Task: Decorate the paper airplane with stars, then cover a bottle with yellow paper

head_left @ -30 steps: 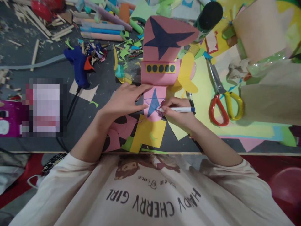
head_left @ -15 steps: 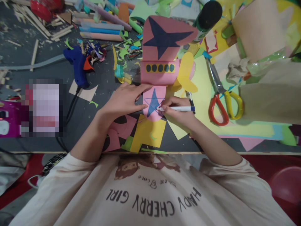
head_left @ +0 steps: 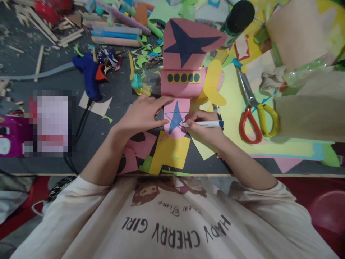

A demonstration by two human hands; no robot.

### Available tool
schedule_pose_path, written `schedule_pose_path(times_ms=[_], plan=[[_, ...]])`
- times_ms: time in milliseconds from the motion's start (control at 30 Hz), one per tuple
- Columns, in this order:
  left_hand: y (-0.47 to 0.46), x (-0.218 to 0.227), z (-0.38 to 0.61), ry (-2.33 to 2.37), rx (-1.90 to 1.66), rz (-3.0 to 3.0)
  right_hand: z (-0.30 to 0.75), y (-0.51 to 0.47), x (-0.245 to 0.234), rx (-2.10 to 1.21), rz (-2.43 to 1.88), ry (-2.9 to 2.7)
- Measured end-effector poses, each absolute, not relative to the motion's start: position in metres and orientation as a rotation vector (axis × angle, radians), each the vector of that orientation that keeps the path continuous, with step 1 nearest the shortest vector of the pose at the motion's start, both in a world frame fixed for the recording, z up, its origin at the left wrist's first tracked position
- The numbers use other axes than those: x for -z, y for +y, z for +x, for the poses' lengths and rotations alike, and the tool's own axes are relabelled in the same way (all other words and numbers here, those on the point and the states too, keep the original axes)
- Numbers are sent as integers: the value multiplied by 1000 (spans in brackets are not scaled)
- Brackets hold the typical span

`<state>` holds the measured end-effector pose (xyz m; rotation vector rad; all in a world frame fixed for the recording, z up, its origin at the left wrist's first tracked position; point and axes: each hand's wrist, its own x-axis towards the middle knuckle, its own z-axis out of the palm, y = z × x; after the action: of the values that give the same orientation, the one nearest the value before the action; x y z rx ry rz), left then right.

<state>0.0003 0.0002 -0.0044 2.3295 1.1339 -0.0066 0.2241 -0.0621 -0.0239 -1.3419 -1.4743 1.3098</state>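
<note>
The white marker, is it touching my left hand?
Apart: the head view plainly shows a stretch of the pink paper between the thumb of the left hand and the white marker.

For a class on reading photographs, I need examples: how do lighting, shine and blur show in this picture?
Head view: the upper pink flap looks darker than the lower pink flap; head view: the scissors' blades shine; head view: print on the marker is too blurred to read; head view: a mosaic patch hides detail.
</note>
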Motion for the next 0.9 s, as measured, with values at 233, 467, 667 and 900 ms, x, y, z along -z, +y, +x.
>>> schedule_pose_path(times_ms=[233,467,667,900], plan=[[0,4,1,1143,28,2335,226,-56,20,-1437,-1339,-1279],[0,4,1,1137,20,2333,226,-57,23,-1611,-1164,-1038],[0,7,-1,1137,17,2344,233,-58,23,-1525,-1218,-1293],[0,4,1,1136,44,2356,227,-58,22,-1534,-1259,-1254]])
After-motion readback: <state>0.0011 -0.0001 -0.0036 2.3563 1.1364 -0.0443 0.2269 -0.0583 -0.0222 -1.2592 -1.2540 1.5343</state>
